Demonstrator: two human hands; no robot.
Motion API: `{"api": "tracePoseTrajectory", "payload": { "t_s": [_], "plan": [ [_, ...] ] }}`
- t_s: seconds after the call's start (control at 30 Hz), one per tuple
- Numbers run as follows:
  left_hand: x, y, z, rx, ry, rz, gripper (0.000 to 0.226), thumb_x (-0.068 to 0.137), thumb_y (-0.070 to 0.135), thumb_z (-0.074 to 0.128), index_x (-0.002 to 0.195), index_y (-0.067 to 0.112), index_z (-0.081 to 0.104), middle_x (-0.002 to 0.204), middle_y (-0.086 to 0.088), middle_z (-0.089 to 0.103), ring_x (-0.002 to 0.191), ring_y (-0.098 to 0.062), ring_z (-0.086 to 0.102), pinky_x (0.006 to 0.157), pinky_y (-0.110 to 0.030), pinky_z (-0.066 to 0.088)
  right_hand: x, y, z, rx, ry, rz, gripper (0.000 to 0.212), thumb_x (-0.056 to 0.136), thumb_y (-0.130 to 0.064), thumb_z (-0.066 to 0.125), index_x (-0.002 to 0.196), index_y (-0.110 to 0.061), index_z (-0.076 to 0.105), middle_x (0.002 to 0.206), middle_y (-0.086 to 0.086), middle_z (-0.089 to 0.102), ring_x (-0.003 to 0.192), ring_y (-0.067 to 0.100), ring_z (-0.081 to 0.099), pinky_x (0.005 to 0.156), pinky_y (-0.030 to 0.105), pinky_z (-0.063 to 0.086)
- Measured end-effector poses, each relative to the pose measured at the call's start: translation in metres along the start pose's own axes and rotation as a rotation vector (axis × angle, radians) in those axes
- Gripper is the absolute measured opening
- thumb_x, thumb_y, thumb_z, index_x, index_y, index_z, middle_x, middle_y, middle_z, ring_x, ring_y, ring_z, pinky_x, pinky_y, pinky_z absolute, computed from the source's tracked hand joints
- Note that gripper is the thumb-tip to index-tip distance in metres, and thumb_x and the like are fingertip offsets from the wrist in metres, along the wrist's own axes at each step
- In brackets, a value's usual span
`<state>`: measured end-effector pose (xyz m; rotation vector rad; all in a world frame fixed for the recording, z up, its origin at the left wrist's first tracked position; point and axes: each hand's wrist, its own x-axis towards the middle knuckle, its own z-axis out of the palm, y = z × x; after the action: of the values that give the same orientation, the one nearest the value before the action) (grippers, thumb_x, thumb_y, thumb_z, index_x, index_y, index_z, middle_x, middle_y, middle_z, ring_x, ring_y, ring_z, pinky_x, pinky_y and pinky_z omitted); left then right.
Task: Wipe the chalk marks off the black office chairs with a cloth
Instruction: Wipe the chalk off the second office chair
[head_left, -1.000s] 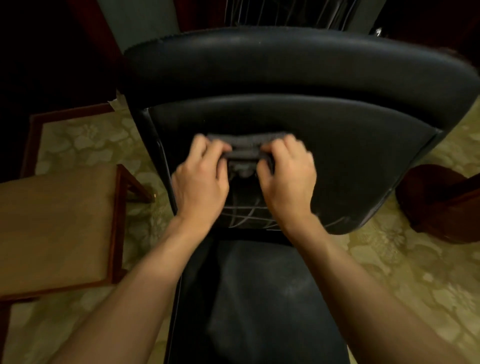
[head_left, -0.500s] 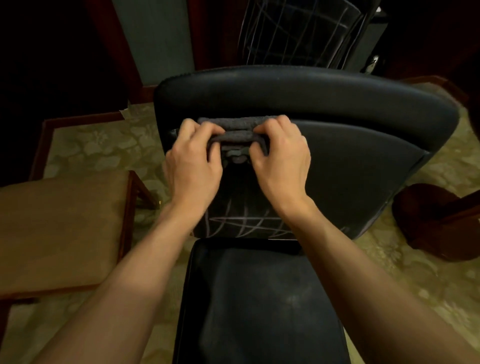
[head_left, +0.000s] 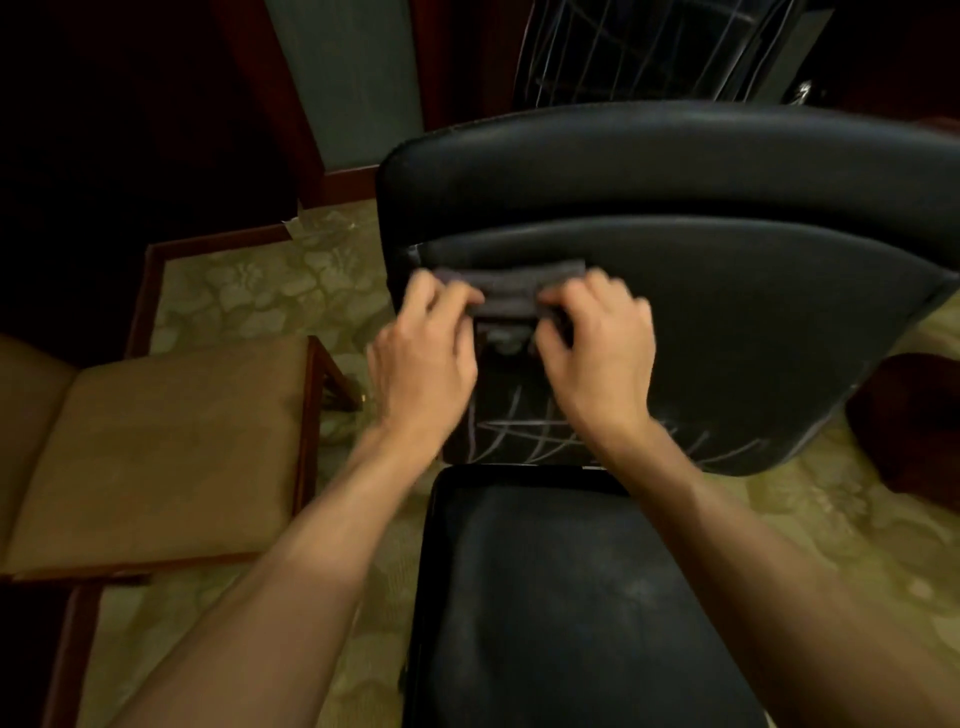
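Note:
A black office chair (head_left: 753, 312) faces me, its seat (head_left: 571, 597) below its backrest. White chalk marks (head_left: 524, 434) cross the lower backrest. A folded grey cloth (head_left: 511, 288) is pressed against the backrest's upper left part. My left hand (head_left: 423, 358) grips the cloth's left end and my right hand (head_left: 597, 353) grips its right end. Behind stands a second black chair (head_left: 649, 47) covered in chalk lines. The image is blurred around the hands.
A wooden chair with a tan cushion (head_left: 156, 457) stands at the left, close to the office chair. A dark round object (head_left: 909, 426) sits on the patterned carpet at the right. Dark wood panels line the back.
Both hands and the cloth slid up the backrest and then came slightly down again, staying on its left half. The view shifted, so the chair now sits further right.

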<state>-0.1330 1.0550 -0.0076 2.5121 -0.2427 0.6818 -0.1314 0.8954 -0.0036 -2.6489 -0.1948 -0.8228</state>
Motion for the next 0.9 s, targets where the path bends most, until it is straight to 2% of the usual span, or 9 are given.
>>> {"api": "tracePoseTrajectory", "payload": {
  "t_s": [0.07, 0.13, 0.27, 0.33, 0.43, 0.5, 0.7, 0.8, 0.9],
  "plan": [
    [0.027, 0.003, -0.011, -0.031, 0.091, -0.032, 0.019, 0.091, 0.012, 0.062, 0.11, 0.015, 0.065, 0.106, -0.007, 0.056, 0.078, -0.01, 0.05, 0.064, -0.025, 0.038, 0.034, -0.013, -0.014, 0.025, 0.055, -0.001, 0.016, 0.085, -0.017, 0.063, 0.1, -0.016, 0.065, 0.1, 0.004, 0.061, 0.09, 0.022, 0.054, 0.072, 0.027, 0.025],
    [0.04, 0.0, -0.015, -0.04, 0.097, -0.057, 0.019, 0.092, 0.012, 0.062, 0.11, 0.016, 0.065, 0.107, -0.006, 0.056, 0.08, -0.005, 0.044, 0.066, -0.022, 0.033, 0.049, -0.021, -0.014, 0.045, 0.059, -0.011, 0.015, 0.086, -0.016, 0.064, 0.101, -0.016, 0.065, 0.102, 0.003, 0.061, 0.091, 0.02, 0.055, 0.075, 0.026, 0.03],
    [0.001, -0.011, 0.0, 0.003, 0.02, -0.062, 0.019, 0.089, 0.011, 0.063, 0.107, 0.017, 0.064, 0.108, -0.006, 0.056, 0.079, -0.019, 0.058, 0.064, -0.025, 0.036, 0.011, -0.012, 0.018, -0.005, 0.014, -0.06, 0.012, 0.081, -0.015, 0.064, 0.092, -0.01, 0.062, 0.095, 0.01, 0.06, 0.083, 0.029, 0.056, 0.067, 0.038, 0.042],
    [-0.04, -0.021, 0.016, 0.046, -0.08, -0.086, 0.018, 0.088, 0.012, 0.064, 0.105, 0.018, 0.065, 0.107, -0.006, 0.057, 0.072, -0.027, 0.063, 0.057, -0.029, 0.038, -0.033, -0.001, 0.041, -0.055, -0.092, -0.07, 0.01, 0.08, -0.017, 0.063, 0.088, -0.011, 0.06, 0.09, 0.011, 0.059, 0.078, 0.032, 0.057, 0.064, 0.04, 0.044],
    [-0.082, -0.035, 0.038, 0.066, -0.205, -0.103, 0.016, 0.088, 0.013, 0.066, 0.103, 0.018, 0.065, 0.103, -0.004, 0.056, 0.062, -0.026, 0.062, 0.049, -0.031, 0.042, -0.081, 0.009, 0.064, -0.078, -0.219, -0.029, 0.012, 0.075, -0.01, 0.07, 0.082, -0.012, 0.061, 0.082, 0.006, 0.058, 0.069, 0.029, 0.056, 0.059, 0.038, 0.041],
    [-0.089, -0.038, 0.04, 0.074, -0.199, -0.097, 0.016, 0.087, 0.012, 0.069, 0.102, 0.017, 0.066, 0.1, -0.003, 0.055, 0.06, -0.022, 0.061, 0.045, -0.03, 0.046, -0.085, 0.006, 0.066, -0.052, -0.238, 0.002, 0.016, 0.072, -0.007, 0.076, 0.082, -0.011, 0.063, 0.08, 0.006, 0.059, 0.068, 0.028, 0.056, 0.059, 0.038, 0.041],
    [-0.048, -0.018, -0.005, 0.035, 0.106, -0.105, 0.016, 0.088, 0.01, 0.068, 0.103, 0.013, 0.071, 0.098, -0.007, 0.061, 0.068, -0.016, 0.059, 0.056, -0.02, 0.033, -0.03, -0.02, 0.026, 0.113, 0.008, -0.046, 0.015, 0.082, -0.017, 0.061, 0.095, -0.01, 0.066, 0.092, 0.008, 0.061, 0.083, 0.026, 0.056, 0.069, 0.037, 0.039],
    [-0.031, -0.016, -0.014, 0.019, 0.09, -0.143, 0.018, 0.088, 0.01, 0.067, 0.105, 0.014, 0.069, 0.102, -0.006, 0.06, 0.074, -0.019, 0.062, 0.056, -0.026, 0.04, -0.013, -0.03, 0.028, 0.17, 0.058, -0.034, 0.015, 0.083, -0.016, 0.062, 0.095, -0.009, 0.066, 0.092, 0.007, 0.061, 0.083, 0.022, 0.055, 0.07, 0.034, 0.04],
    [-0.058, -0.024, -0.001, 0.091, 0.019, -0.157, 0.016, 0.088, 0.01, 0.069, 0.103, 0.015, 0.069, 0.1, -0.006, 0.061, 0.067, -0.021, 0.062, 0.053, -0.025, 0.034, -0.043, -0.022, 0.057, 0.136, 0.008, -0.062, 0.013, 0.082, -0.016, 0.061, 0.091, -0.008, 0.064, 0.088, 0.01, 0.059, 0.078, 0.028, 0.055, 0.064, 0.04, 0.042]
  ]
}}
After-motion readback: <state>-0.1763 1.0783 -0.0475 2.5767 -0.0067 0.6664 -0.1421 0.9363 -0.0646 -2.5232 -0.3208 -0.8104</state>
